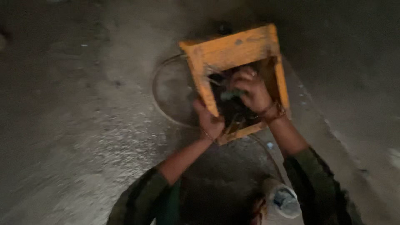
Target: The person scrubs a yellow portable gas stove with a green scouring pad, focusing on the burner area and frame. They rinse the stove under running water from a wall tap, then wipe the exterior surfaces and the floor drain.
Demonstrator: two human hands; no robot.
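Observation:
An orange wooden box frame is held tilted above the dusty ground, with its open side toward me. My left hand grips its near left edge from below. Reaching into the dark inside of the box, my right hand has its fingers curled around something small and dark greenish; the blur hides what it is. A band or bracelet sits on my right wrist. Both forearms come up from dark green sleeves.
Grey, gritty ground lies all around. A thin curved wire or hose loops on the ground behind the box. A pale round container sits near my right elbow at the bottom.

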